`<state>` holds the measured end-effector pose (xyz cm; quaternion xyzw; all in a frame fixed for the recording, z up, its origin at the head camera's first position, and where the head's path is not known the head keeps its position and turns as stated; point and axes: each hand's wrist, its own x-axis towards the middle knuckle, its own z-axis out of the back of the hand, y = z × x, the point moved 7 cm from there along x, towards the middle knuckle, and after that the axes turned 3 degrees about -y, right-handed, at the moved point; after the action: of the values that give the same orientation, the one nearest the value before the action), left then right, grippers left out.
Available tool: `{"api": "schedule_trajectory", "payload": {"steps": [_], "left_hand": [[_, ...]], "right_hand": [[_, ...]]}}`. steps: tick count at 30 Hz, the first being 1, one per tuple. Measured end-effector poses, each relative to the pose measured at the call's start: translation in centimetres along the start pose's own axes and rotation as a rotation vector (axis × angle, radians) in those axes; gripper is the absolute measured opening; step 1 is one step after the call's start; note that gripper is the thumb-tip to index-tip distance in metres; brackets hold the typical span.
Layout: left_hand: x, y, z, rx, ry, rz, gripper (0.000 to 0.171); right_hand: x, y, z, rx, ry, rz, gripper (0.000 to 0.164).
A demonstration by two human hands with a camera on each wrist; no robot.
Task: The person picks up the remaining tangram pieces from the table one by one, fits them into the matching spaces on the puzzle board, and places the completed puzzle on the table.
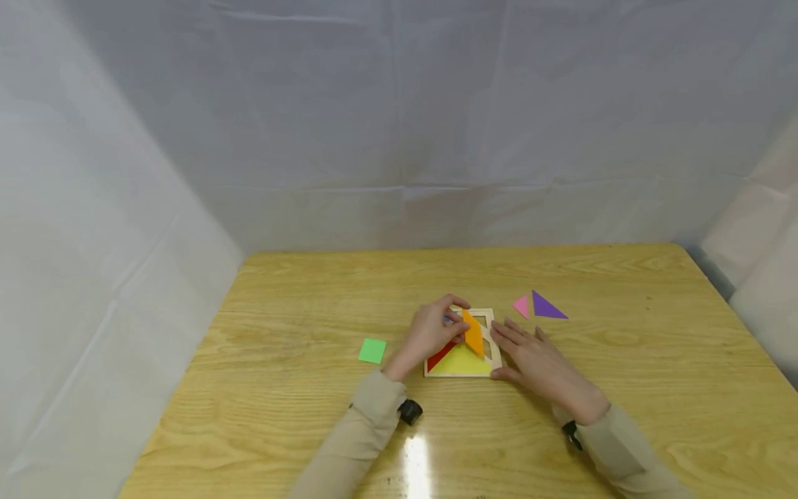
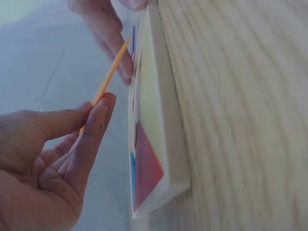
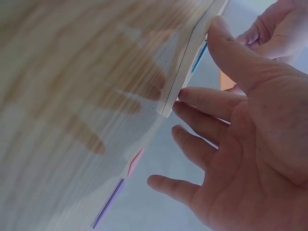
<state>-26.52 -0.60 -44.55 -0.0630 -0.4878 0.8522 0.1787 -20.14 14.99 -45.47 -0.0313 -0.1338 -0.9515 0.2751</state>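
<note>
My left hand (image 1: 431,328) pinches an orange parallelogram tangram piece (image 1: 473,333) between thumb and fingers, tilted above a wooden tangram tray (image 1: 497,353). In the left wrist view the orange piece (image 2: 109,74) is seen edge-on, apart from the tray (image 2: 169,110). A yellow triangle (image 1: 460,362), a red triangle (image 1: 438,357) and a blue piece (image 2: 133,175) lie in the tray; the hand partly hides the red and blue ones in the head view. My right hand (image 1: 541,362) touches the tray's right edge with thumb and fingertips, its fingers fairly straight.
A green square (image 1: 373,351) lies on the wooden table (image 1: 280,395) left of the tray. Beyond my right hand lie a small pink triangle (image 1: 521,306) and a larger purple triangle (image 1: 546,306). White cloth (image 1: 399,125) hangs behind the table and at both sides.
</note>
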Motion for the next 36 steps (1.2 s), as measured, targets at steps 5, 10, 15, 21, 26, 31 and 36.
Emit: {"api": "schedule_trajectory", "payload": {"steps": [5,10,15,21,26,31,36], "left_hand": [[0.1,0.1,-0.8,-0.051,-0.004,0.014,0.032],[0.2,0.1,-1.5,-0.043,0.006,0.024,0.03],[0.3,0.1,-1.9,0.006,0.014,0.029,0.028],[0.1,-0.2,-2.4,0.058,0.033,0.046,0.029],[0.0,-0.1,-2.7,0.122,0.039,0.077,0.028],[0.0,-0.2,-2.7,0.21,0.02,0.059,0.03],[0.0,-0.4,-3.0,0.263,0.037,0.047,0.035]], "right_hand": [[0.0,0.1,0.2,0.003,-0.007,0.003,0.071],[0.0,0.2,0.3,0.002,-0.008,0.005,0.071],[0.0,0.1,0.3,0.005,0.004,0.004,0.071],[0.1,0.1,0.4,0.006,0.028,-0.005,0.07],[0.1,0.2,0.4,0.011,0.024,-0.002,0.07],[0.1,0.3,0.5,0.014,0.006,0.006,0.07],[0.1,0.3,0.4,0.019,-0.002,0.011,0.07]]}}
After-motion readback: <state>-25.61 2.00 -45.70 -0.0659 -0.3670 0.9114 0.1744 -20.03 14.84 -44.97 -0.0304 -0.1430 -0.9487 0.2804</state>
